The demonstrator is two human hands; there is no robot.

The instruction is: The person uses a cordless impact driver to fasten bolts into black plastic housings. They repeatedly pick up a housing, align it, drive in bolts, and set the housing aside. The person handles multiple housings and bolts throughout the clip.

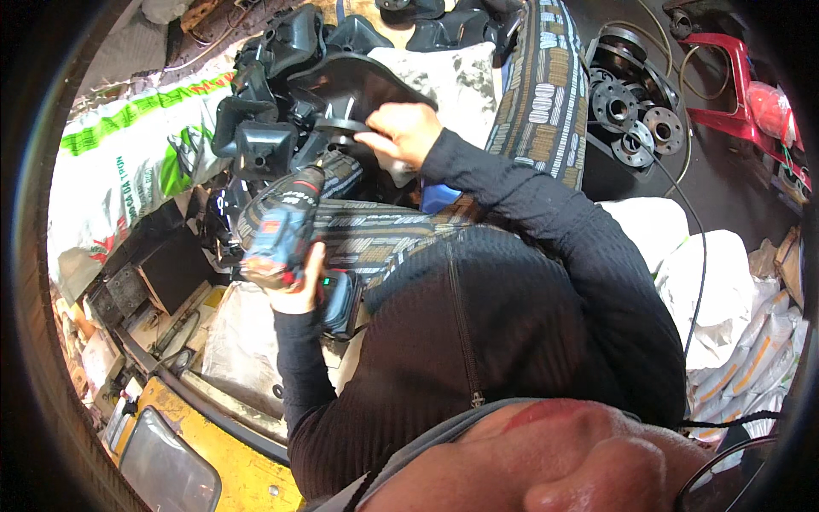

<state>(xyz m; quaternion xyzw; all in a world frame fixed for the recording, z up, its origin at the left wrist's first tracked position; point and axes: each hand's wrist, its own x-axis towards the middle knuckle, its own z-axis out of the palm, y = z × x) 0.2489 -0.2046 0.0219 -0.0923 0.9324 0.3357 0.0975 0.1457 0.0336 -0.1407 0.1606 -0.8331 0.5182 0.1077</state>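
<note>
My left hand (299, 294) is closed around the handle of a blue and black cordless drill (286, 226). The drill's battery (341, 299) shows below the hand, and its chuck points away from me toward my right hand. With my right hand (405, 132) I grip the edge of a round metal flange (341, 125), held edge-on just beyond the chuck. Whether the drill's tip touches the flange I cannot tell. Behind the flange lies a heap of black plastic housings (266, 149). Both hands are over my legs in patterned trousers (542, 94).
More metal flanges (616, 104) sit in a group at the right, beside a thin cable (701, 256). A red metal frame (734, 77) stands farther right. White sacks (704, 290) are near my right arm. A green and white sack (128, 179) and a yellow machine (171, 410) are at left.
</note>
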